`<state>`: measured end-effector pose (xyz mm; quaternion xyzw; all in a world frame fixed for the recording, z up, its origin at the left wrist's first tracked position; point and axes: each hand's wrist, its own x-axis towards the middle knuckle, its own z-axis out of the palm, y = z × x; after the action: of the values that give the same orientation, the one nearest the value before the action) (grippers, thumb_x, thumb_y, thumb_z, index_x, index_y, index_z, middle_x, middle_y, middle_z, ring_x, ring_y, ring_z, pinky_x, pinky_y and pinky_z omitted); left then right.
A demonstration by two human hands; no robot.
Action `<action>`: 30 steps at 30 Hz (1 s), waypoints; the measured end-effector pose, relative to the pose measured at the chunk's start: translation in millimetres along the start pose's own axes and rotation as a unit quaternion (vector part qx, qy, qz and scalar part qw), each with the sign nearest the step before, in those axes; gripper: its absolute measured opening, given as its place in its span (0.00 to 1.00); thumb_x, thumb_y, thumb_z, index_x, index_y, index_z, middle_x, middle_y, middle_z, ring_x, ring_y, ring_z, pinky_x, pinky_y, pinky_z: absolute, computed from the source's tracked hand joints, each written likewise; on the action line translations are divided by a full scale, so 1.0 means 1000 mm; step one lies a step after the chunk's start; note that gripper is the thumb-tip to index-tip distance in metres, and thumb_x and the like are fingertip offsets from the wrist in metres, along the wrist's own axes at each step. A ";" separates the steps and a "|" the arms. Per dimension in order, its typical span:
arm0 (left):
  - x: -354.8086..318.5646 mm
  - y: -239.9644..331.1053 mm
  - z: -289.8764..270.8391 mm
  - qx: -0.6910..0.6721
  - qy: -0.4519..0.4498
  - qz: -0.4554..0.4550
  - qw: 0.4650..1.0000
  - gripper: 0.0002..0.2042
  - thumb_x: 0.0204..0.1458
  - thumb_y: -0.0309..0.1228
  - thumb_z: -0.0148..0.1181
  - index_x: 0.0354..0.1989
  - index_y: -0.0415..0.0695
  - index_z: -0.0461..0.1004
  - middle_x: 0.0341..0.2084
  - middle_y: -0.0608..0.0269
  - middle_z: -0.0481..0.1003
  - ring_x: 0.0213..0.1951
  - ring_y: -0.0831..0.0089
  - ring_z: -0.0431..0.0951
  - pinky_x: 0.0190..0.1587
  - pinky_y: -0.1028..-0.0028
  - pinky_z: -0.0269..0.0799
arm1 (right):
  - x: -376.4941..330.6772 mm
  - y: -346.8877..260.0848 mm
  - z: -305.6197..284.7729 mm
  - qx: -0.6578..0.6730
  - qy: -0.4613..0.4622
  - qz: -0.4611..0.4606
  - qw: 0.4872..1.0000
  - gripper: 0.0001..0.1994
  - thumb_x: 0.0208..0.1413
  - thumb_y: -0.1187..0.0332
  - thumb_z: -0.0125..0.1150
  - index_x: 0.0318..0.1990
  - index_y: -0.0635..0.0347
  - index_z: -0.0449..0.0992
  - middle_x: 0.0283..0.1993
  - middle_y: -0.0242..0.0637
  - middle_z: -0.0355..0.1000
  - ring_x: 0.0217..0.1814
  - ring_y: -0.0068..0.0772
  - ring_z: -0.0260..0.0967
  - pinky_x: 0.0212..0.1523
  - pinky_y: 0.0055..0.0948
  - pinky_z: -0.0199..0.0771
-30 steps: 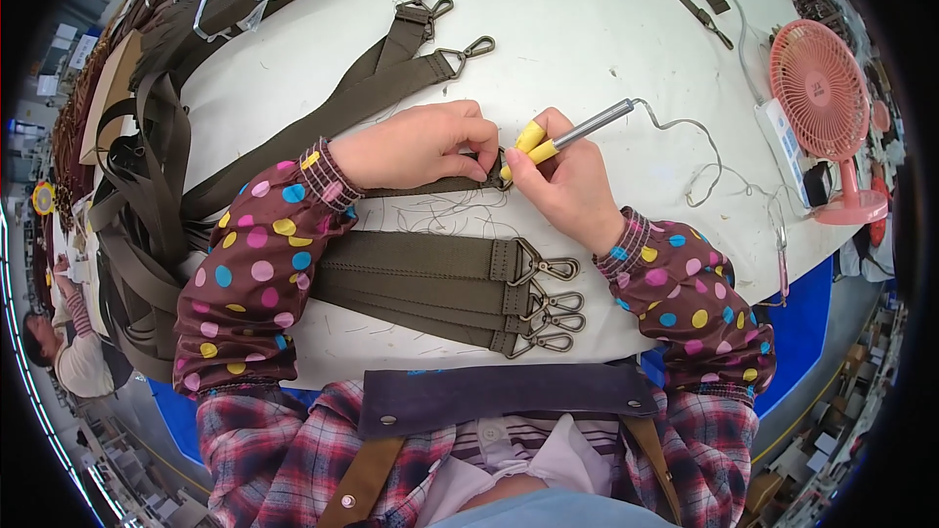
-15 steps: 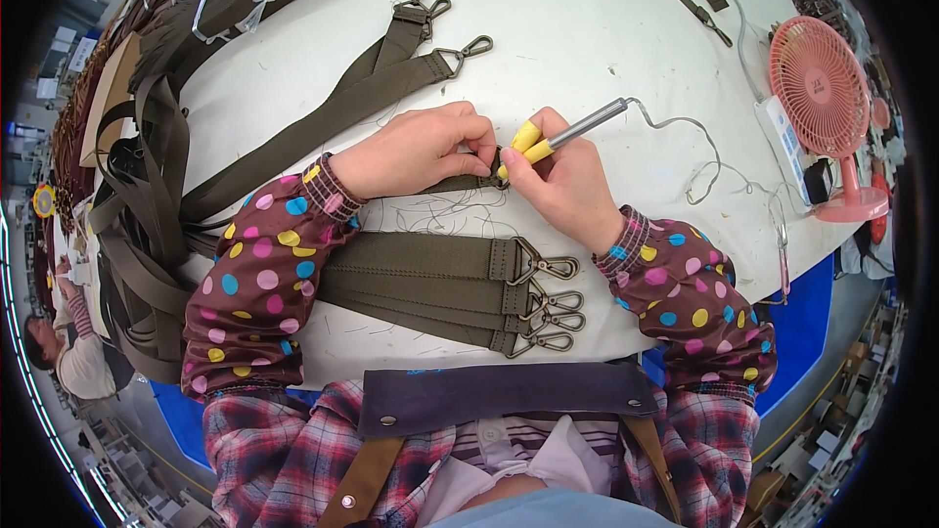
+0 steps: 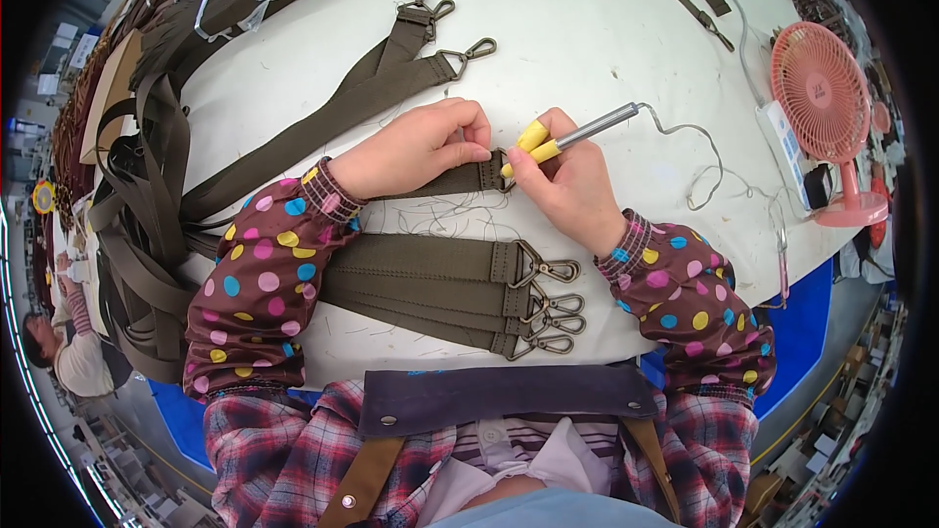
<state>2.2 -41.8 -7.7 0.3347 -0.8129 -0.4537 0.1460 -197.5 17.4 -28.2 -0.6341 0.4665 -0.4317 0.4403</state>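
My right hand (image 3: 567, 176) grips a corded pen-shaped tool (image 3: 597, 125) with a grey barrel and yellow front, its tip down at the end of a dark olive webbing strap (image 3: 445, 182). A yellow cover sits on one of that hand's fingers. My left hand (image 3: 416, 147) lies over the strap, thumb and fingertips pinched together at the stitched end; whatever they pinch is too small to tell. A metal ring or clasp (image 3: 505, 172) at this end is partly hidden by the right hand. Nearer me lie several similar straps (image 3: 421, 274) with metal snap hooks (image 3: 556, 272).
Two hooked straps (image 3: 391, 78) lie beyond my left hand, joining a heap of webbing (image 3: 147, 235) at left. Loose threads (image 3: 440, 220) litter the white table (image 3: 626, 39). At right stand a pink fan (image 3: 820, 88) and a white power strip (image 3: 782, 152); the tool's cord (image 3: 719, 152) trails there.
My left fingers have lifted and drawn slightly back left, uncovering more of the strap's end. The right hand and tool have shifted a little to the right.
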 end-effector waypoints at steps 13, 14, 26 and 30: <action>-0.004 0.002 0.000 -0.069 0.016 -0.078 0.994 0.06 0.56 0.30 0.54 0.32 0.41 0.66 0.21 0.68 0.67 0.22 0.82 0.68 0.21 0.80 0.66 | 0.008 -0.005 0.004 -0.043 0.027 -0.005 0.999 0.11 0.54 0.68 0.61 0.32 0.62 0.63 0.22 0.33 0.69 0.19 0.19 0.64 0.21 0.21 0.63; -0.004 0.000 0.001 -0.071 0.016 -0.080 0.994 0.06 0.56 0.30 0.54 0.32 0.41 0.66 0.21 0.68 0.67 0.22 0.82 0.68 0.21 0.80 0.66 | 0.009 -0.004 0.004 -0.044 0.026 -0.003 0.999 0.11 0.54 0.68 0.61 0.32 0.62 0.63 0.22 0.33 0.69 0.19 0.19 0.64 0.21 0.21 0.63; -0.002 0.004 -0.001 -0.067 0.010 -0.093 0.993 0.04 0.57 0.28 0.54 0.34 0.43 0.67 0.21 0.73 0.66 0.23 0.88 0.65 0.21 0.85 0.63 | 0.010 -0.001 0.003 -0.068 0.026 -0.020 0.997 0.12 0.54 0.67 0.61 0.32 0.62 0.63 0.21 0.35 0.68 0.20 0.24 0.66 0.22 0.24 0.64; -0.002 0.006 0.002 -0.100 0.038 -0.124 0.987 0.05 0.56 0.29 0.55 0.34 0.44 0.67 0.21 0.73 0.66 0.23 0.89 0.66 0.21 0.85 0.63 | 0.008 0.000 0.003 -0.034 0.041 -0.018 0.998 0.11 0.54 0.69 0.60 0.33 0.62 0.63 0.22 0.34 0.70 0.20 0.20 0.66 0.21 0.21 0.64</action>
<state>0.0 -37.2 -4.2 0.4338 -0.7095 -0.5340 0.1521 -193.1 10.6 -27.6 -0.6386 0.4876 -0.4490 0.3909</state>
